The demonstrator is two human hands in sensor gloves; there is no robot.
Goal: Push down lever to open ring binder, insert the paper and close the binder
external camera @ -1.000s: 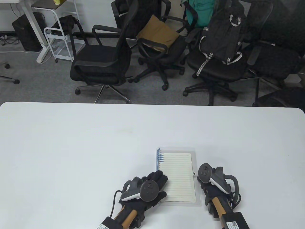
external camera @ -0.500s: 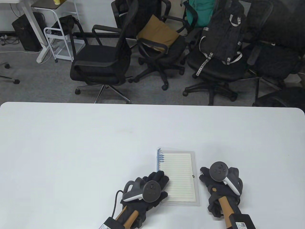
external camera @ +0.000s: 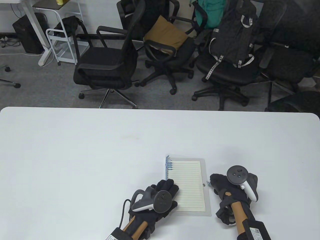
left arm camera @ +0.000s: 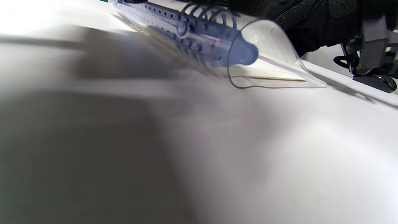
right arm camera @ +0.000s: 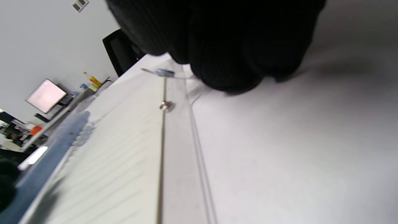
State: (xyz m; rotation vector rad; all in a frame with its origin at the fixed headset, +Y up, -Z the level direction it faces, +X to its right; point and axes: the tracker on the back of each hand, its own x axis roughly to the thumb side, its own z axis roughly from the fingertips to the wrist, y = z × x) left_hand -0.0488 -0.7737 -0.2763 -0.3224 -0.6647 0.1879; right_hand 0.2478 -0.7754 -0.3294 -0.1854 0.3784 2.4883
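A small ring binder (external camera: 207, 200) with a clear cover lies at the near middle of the white table, lined paper (external camera: 190, 185) inside. Its blue rings (external camera: 169, 165) and blue spine (left arm camera: 217, 46) run along the left edge. My left hand (external camera: 166, 188) rests flat on the lower left of the binder, fingers over the spine. The clear cover's corner (left arm camera: 273, 40) bows up under them. My right hand (external camera: 216, 181) sits just right of the binder by the snap (external camera: 204, 185). Its bunched fingertips (right arm camera: 224, 46) seem to pinch a small closure tab (external camera: 207, 182).
The table (external camera: 100, 150) stretches wide to the left and beyond the binder. Several black office chairs (external camera: 107, 62) and a backpack (external camera: 232, 37) stand past its far edge.
My right hand has slid right, off the binder's edge, and turned outward; the small tab now shows between it and the snap. The left hand has barely shifted.
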